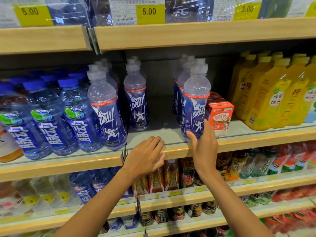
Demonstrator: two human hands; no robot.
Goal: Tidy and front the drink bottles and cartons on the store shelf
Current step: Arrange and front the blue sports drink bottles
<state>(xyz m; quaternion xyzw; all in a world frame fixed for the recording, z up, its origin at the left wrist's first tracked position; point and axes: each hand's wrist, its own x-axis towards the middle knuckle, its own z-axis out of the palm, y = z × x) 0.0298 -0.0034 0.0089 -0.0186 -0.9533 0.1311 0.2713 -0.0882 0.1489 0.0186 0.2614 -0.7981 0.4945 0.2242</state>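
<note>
Right hand (203,149) flat against the front bottle (196,103) (fingers straight), left hand (145,156) relaxed on the shelf edge (256,142).

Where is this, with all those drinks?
Most likely a shop's drinks aisle: yellow price tags sit above, and blue-labelled bottles stand in rows beside a red carton.

The single head-worn camera is facing the wood-edged grey store shelf (160,115) head-on from close up, tilting slightly downward over its lower tiers.
</note>
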